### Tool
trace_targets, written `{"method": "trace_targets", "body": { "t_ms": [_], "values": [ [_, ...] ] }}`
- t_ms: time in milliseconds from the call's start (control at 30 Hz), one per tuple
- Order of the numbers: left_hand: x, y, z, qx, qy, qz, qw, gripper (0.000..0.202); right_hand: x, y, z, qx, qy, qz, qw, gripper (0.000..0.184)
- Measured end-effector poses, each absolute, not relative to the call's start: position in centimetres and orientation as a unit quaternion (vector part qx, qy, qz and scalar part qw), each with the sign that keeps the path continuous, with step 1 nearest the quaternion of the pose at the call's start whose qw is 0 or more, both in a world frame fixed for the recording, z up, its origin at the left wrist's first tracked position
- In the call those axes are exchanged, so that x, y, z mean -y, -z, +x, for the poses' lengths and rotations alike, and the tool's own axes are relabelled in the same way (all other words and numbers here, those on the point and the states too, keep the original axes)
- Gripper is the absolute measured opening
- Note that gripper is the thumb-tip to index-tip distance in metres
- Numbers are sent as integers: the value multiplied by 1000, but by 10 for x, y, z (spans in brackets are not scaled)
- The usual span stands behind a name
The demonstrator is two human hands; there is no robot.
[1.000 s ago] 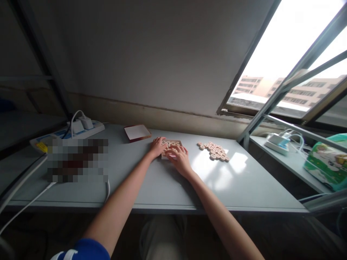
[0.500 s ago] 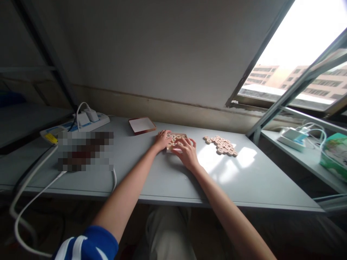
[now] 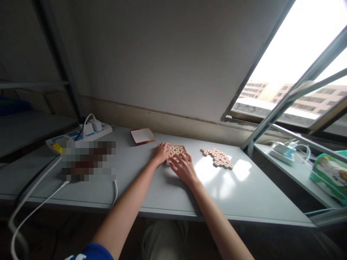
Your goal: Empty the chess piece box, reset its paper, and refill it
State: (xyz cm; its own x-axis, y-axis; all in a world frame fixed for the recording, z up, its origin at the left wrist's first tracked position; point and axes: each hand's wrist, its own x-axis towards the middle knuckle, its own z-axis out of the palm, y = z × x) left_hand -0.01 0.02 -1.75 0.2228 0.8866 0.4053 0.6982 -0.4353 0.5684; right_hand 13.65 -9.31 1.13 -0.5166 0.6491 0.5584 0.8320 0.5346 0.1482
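Note:
A shallow box [image 3: 185, 147] on the desk holds several round xiangqi pieces [image 3: 177, 148] with dark characters on top. Along the box's left side lies my left hand [image 3: 162, 153], its fingers stretched out and touching the edge. My right hand [image 3: 184, 167] is over the front part of the box with its fingers spread and bent down; I make out no piece between them. It hides the near rows of pieces. To the right, a loose cluster of xiangqi pieces [image 3: 218, 157] lies on the desk, partly in sunlight.
The box lid [image 3: 143, 136] lies inside up behind my left hand. A power strip [image 3: 104, 133] with plugs and cables stands at the desk's left. A blurred-out object [image 3: 88, 162] lies before it. At right are a metal frame [image 3: 261, 131], another power strip [image 3: 282, 153] and a green package [image 3: 329, 177].
My right hand has drawn back slightly from over the pieces toward the box's front, uncovering more of them. My left hand stays at the left side. The camera view has shifted.

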Motion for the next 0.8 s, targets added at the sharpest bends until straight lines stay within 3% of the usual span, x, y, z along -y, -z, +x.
{"method": "trace_targets", "body": {
  "t_ms": [167,333,600,800],
  "values": [
    [3,16,0,-515,-357,769,128,31,92,-13,134,852,209,-412,245,18],
    [6,13,-1,-517,-350,770,131,31,93,-16,142,811,162,-494,269,19],
    [1,17,1,-518,-358,765,131,30,88,-13,141,818,131,-516,218,23],
    [1,14,0,-511,-350,772,140,30,91,-17,139,779,143,-565,232,23]
  ]
}}
